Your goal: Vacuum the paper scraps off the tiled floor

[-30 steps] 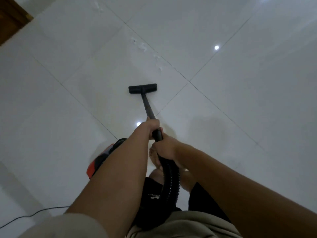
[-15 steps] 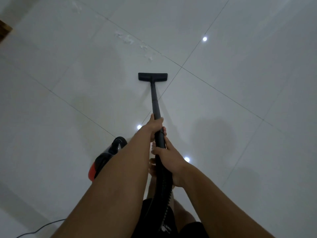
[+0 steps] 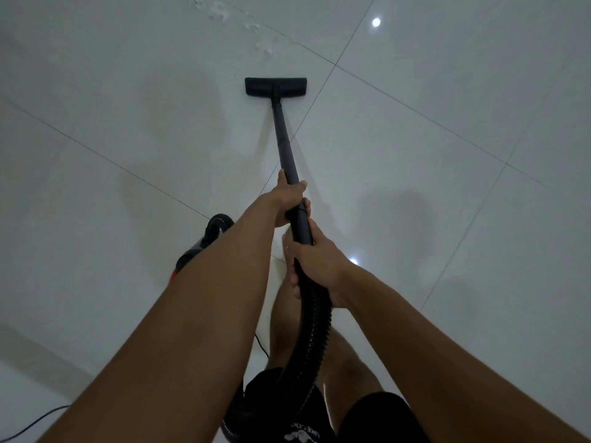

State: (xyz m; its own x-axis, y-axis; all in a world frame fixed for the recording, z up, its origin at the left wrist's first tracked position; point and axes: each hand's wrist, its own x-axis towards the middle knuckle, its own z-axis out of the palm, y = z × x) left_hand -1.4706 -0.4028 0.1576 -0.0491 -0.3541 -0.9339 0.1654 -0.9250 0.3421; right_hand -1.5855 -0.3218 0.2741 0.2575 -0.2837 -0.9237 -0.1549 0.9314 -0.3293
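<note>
A black vacuum wand (image 3: 282, 132) runs from my hands out to its flat black floor head (image 3: 275, 86), which sits on the white tiled floor (image 3: 431, 174). My left hand (image 3: 287, 199) grips the wand higher up. Just behind it my right hand (image 3: 315, 266) grips the joint where the ribbed black hose (image 3: 311, 340) begins. Several small white paper scraps (image 3: 220, 12) lie along a grout line beyond the head, with more scraps (image 3: 267, 47) closer to it. The head does not touch them.
The red and black vacuum body (image 3: 204, 244) stands on the floor left of my legs, partly hidden by my left forearm. A black power cord (image 3: 32, 423) trails across the bottom left. Ceiling lights reflect as bright spots (image 3: 376, 22) on the glossy tiles.
The wand has been pushed forward and my arms have stretched out. The view has tilted down, so the scraps now sit near the top edge, closer to the head.
</note>
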